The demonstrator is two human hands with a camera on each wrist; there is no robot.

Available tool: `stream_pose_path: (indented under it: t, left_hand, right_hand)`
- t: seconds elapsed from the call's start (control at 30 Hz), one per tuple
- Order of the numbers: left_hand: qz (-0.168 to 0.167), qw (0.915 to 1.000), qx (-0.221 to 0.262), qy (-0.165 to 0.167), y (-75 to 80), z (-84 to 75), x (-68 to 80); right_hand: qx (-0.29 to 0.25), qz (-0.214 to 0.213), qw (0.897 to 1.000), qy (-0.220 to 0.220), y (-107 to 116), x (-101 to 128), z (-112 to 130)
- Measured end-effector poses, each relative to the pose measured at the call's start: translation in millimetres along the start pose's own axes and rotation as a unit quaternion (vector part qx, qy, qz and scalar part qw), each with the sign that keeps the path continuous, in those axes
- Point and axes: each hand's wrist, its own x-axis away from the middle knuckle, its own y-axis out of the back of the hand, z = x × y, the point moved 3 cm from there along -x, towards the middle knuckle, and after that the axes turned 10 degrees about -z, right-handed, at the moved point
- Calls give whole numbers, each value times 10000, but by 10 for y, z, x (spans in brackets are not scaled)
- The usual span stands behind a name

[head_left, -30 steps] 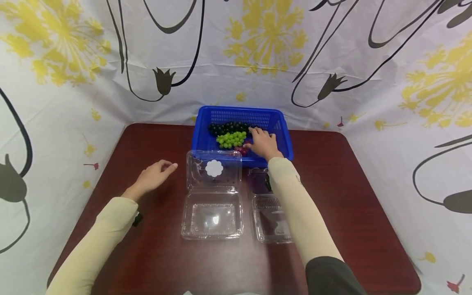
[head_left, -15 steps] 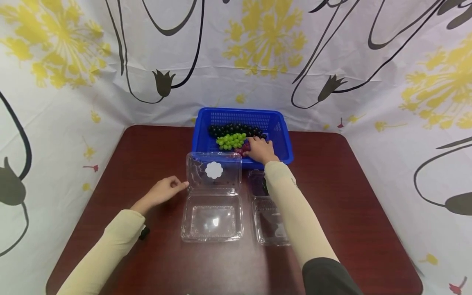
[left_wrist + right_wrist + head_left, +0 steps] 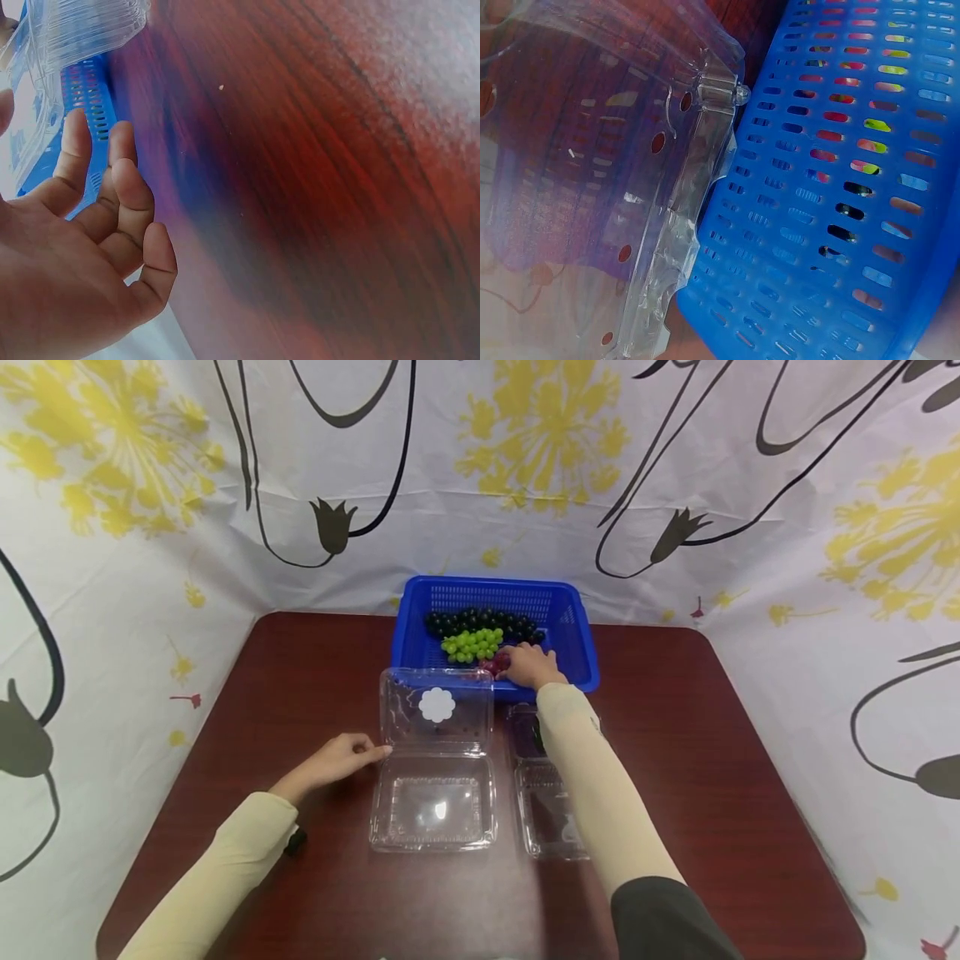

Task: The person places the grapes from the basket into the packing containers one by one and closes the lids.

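Red grapes (image 3: pixel 490 666) lie in the blue plastic basket (image 3: pixel 573 639), partly under the right hand (image 3: pixel 531 667); whether its fingers grip them is hidden. Likely light and slippery, they are best cupped mid-bunch. In front of the basket, the left hand (image 3: pixel 333 764), fingers bent and apart, is at a clear clamshell's (image 3: pixel 420 822) side; only the left wrist view shows its palm (image 3: pixel 60 277)
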Motion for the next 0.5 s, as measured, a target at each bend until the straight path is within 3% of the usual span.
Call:
stream_pose_path:
  t: [0.5]
  left_hand:
    - [638,9967,507,-11,-105,85,-2]
  right_hand:
    - [-100,297,9995,-62,-50,-73,-42]
